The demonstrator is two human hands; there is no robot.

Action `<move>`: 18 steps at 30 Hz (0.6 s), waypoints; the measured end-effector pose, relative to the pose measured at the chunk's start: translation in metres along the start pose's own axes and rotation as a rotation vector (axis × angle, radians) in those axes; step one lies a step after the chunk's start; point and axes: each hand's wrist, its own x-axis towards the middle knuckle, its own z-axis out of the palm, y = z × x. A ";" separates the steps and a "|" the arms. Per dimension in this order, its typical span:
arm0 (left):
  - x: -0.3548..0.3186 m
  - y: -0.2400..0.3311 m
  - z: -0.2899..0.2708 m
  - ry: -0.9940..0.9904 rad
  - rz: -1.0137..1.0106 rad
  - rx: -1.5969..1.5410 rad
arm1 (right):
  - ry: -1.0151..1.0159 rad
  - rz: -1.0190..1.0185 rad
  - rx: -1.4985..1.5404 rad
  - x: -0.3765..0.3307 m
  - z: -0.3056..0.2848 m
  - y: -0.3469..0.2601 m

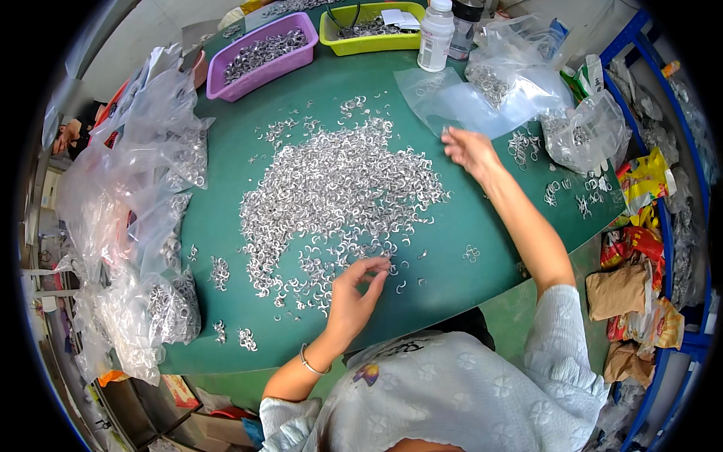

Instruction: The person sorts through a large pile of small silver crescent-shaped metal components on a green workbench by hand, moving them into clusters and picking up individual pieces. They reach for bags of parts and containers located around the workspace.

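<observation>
Lying betw. R hand [468, 151] & white btl [435, 39]: clear plastic bag [453, 104].

Bright, even light washes the worktop [467, 218] here, leaving only soft shadows, and white glare glints off the bags [143, 128]. Toward the blackened rim, I see the shelf [666, 248] bowing.

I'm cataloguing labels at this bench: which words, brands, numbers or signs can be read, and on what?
White bottle: fine label print, too small to read.
Green-and-white packet: dark printed mark, not copied out here.
Yellow package: print too blurred to read.
Red package: print too blurred to read.
</observation>
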 end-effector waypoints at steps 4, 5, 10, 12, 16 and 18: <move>-0.003 -0.003 0.002 0.043 0.058 0.061 | 0.103 -0.065 0.193 0.045 0.024 -0.020; -0.004 -0.003 -0.003 0.063 0.063 0.109 | 0.075 -0.099 0.107 0.043 0.027 -0.014; 0.020 -0.015 -0.047 0.247 0.217 0.486 | 0.019 -0.343 -0.515 -0.028 0.046 0.013; 0.050 -0.018 -0.061 0.364 0.353 0.743 | -0.072 -0.598 -0.753 -0.043 0.052 0.043; 0.110 -0.026 -0.074 0.364 0.289 1.033 | -0.280 -1.054 -1.215 -0.071 0.118 0.056; 0.119 -0.036 -0.070 0.327 0.320 1.165 | -0.274 -1.061 -1.335 -0.074 0.133 0.078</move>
